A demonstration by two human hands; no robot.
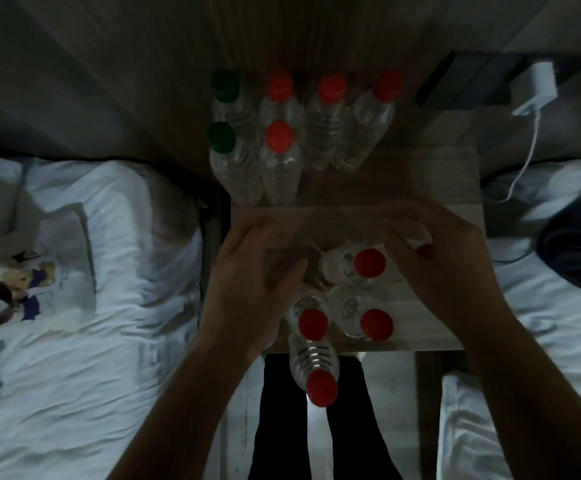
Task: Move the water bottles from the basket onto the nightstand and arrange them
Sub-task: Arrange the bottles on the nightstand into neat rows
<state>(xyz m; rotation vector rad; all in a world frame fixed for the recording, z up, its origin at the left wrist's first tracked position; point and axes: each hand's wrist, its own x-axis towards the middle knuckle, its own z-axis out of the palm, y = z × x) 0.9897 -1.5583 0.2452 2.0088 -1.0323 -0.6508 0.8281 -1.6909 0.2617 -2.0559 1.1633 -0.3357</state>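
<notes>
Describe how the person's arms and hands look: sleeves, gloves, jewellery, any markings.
The left forearm and right forearm are bare down to the frame's lower edge, with no sleeve in view. The left hand and right hand are bare too: no gloves, and no watch, bracelet or ring shows. The picture is dim and blurred, so small markings cannot be ruled out.

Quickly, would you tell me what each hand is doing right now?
Left hand: open, blurred, holding nothing visible.
Right hand: fingers curled round a red-capped bottle.
</notes>
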